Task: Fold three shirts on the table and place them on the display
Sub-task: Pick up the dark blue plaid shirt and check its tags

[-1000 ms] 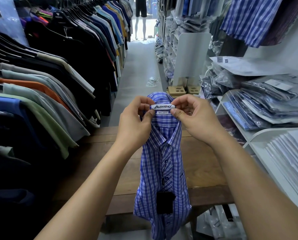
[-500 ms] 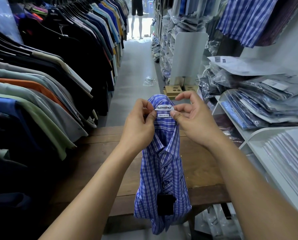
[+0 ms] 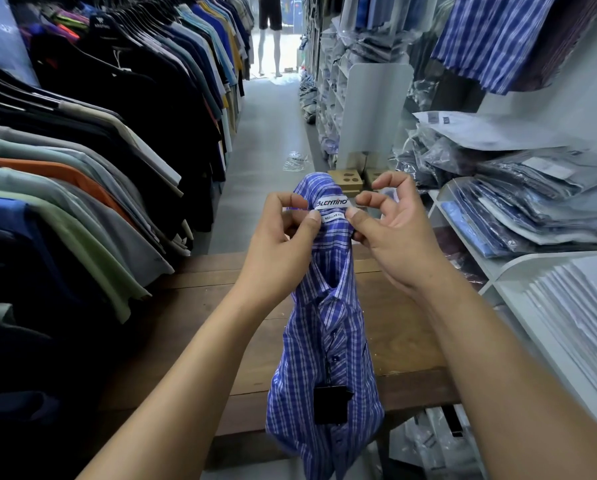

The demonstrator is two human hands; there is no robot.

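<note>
The left hand (image 3: 283, 244) pinched the collar of the blue plaid shirt (image 3: 324, 341) just left of its white brand label (image 3: 331, 203), and the right hand (image 3: 394, 237) pinched the collar just right of it, its upper fingers curled. The shirt hung from both hands above the wooden tabletop (image 3: 193, 327), its hem dropping past the near edge, with a black tag (image 3: 331, 405) on its front. Hanging clothes (image 3: 82, 168) lined the left, and bagged shirts (image 3: 532, 209) filled shelves on the right.
</note>
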